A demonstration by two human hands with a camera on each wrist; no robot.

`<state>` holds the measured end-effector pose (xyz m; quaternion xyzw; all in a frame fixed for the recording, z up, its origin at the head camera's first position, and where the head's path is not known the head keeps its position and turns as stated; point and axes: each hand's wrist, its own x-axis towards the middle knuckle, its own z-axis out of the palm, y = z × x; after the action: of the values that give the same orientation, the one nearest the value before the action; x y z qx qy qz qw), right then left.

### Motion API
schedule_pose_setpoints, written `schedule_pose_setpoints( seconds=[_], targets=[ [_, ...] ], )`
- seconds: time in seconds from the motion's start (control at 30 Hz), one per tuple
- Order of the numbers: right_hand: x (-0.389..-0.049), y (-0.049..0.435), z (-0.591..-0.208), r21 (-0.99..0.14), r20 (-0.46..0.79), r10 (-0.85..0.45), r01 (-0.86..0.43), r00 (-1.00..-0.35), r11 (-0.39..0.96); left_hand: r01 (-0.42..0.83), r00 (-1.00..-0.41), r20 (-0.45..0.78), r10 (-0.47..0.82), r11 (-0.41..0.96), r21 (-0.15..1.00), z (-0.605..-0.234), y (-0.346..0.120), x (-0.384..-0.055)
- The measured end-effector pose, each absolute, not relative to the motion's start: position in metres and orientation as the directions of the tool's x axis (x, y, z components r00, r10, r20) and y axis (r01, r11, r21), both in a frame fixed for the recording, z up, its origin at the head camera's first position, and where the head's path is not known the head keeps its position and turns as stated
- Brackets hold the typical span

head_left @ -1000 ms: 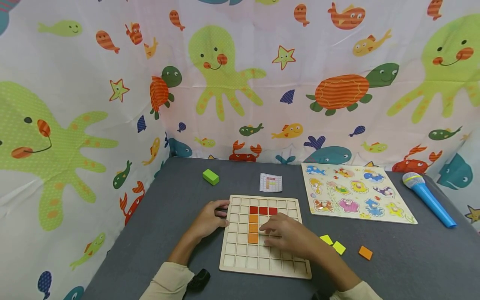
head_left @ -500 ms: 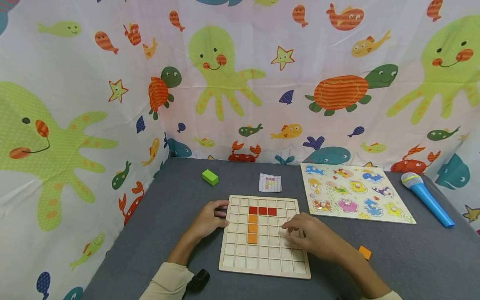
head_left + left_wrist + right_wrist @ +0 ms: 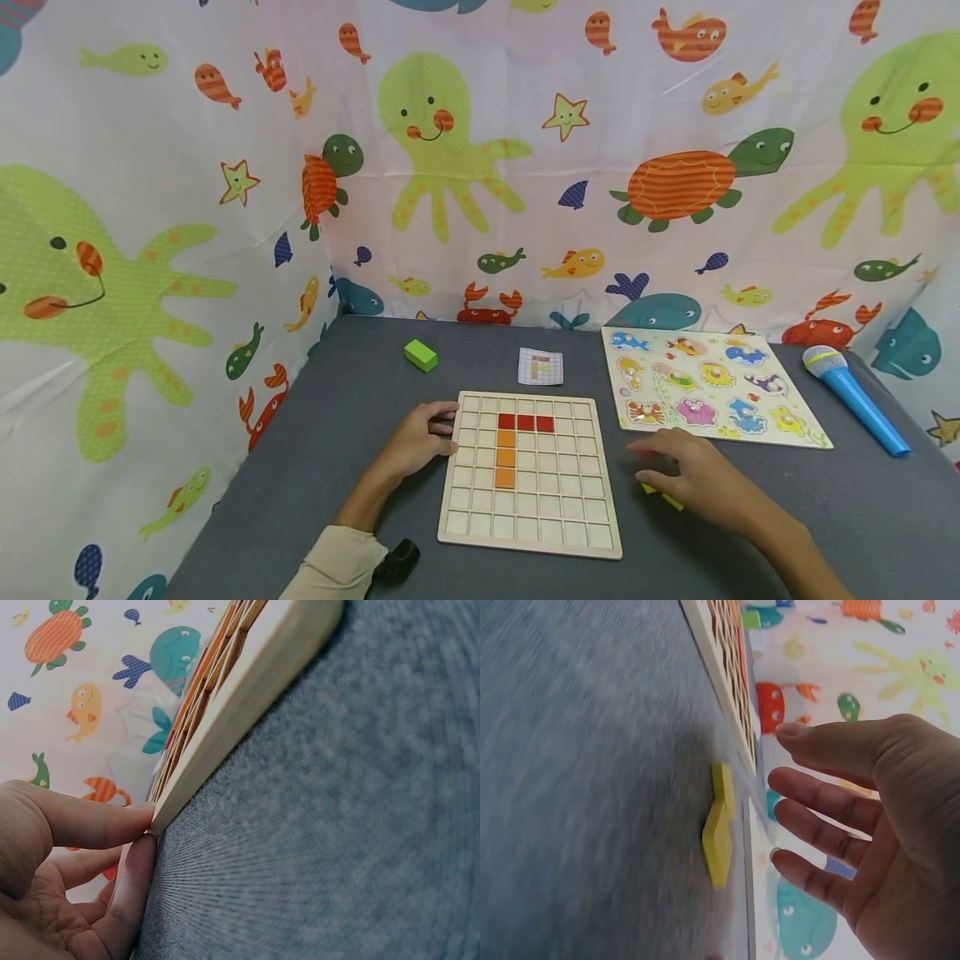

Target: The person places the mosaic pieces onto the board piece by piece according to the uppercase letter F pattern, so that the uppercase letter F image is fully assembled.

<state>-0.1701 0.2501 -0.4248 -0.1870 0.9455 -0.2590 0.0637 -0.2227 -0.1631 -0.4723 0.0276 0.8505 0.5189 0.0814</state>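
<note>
A wooden grid board (image 3: 550, 506) lies on the dark grey tabletop. Three red tiles (image 3: 527, 423) form a row in it, and three orange tiles (image 3: 506, 456) run down below the leftmost red one. My left hand (image 3: 416, 437) pinches the board's left edge between thumb and fingers, as the left wrist view also shows on the pale wooden rim (image 3: 225, 727). To the right of the board, my right hand (image 3: 693, 475) hovers over two yellow tiles (image 3: 663, 498), partly covering them. Its fingers are spread and hold nothing, apart from the yellow tiles (image 3: 718, 847) in the right wrist view.
Behind the board lies a small printed grid card (image 3: 540, 367). A green block (image 3: 421, 355) sits at the back left. An animal puzzle board (image 3: 705, 392) and a blue toy microphone (image 3: 858, 400) lie at the right. A patterned curtain (image 3: 480, 183) borders the table.
My right hand has moved right, off the grid board, to above the yellow tiles. The loose orange tile is now hidden by the right arm. My left hand stays on the board's edge.
</note>
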Motion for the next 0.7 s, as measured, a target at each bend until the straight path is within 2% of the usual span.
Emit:
schedule_pose_setpoints(
  seconds=[0.4,0.7],
  targets=[
    [-0.157,0.297,-0.433,-0.486,-0.065,-0.293,-0.226,-0.954,0.844,-0.036,-0.987,-0.104,0.122,0.466,0.884,-0.474,-0.162,-0.224],
    [-0.154,0.325,-0.433,-0.517,-0.144,-0.259,-0.150,-0.955,0.842,-0.045,-0.986,-0.115,0.123,0.465,0.884,-0.473,-0.162,-0.224]
  ],
)
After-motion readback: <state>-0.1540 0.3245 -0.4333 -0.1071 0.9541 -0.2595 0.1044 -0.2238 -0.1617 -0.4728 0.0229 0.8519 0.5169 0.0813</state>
